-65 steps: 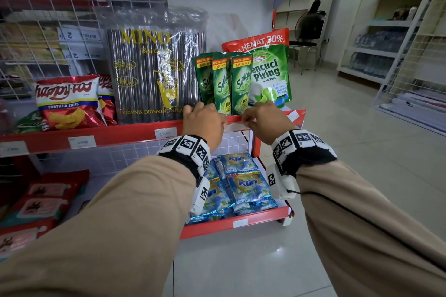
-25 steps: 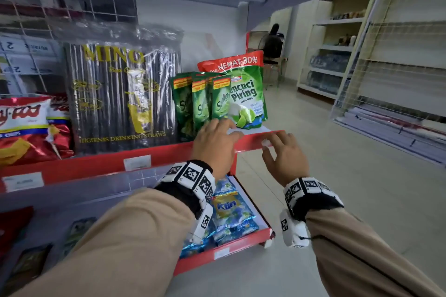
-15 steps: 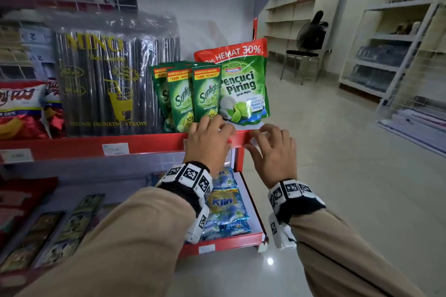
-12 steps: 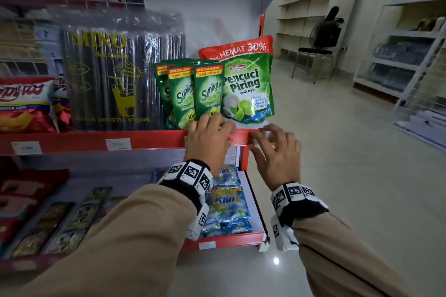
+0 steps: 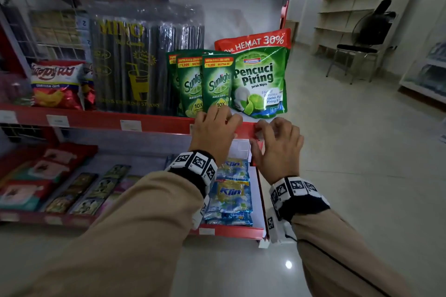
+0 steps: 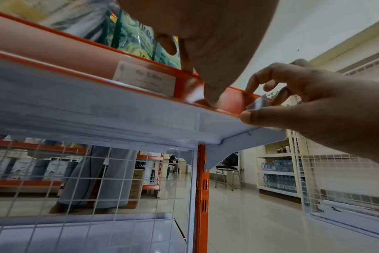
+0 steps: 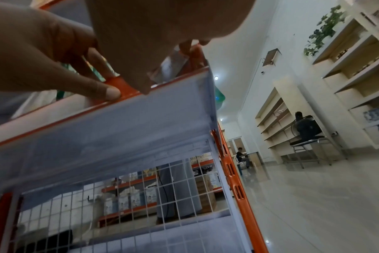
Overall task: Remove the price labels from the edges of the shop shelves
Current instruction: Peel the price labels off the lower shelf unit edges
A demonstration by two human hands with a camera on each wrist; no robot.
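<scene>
a: so what sits on the red shelf?
b: green dish-soap pouches, a big bag of black drinking straws and chip bags. blue sachets lie on the shelf below.
a: and the hands?
b: left hand curls over the shelf's front edge, thumb pressed on the strip beside a price label in its holder. right hand pinches a small clear label at the shelf's right end, partly pulled off.
a: anything around?
b: more labels further left; a chair with a fan stands across the tiled floor.
</scene>
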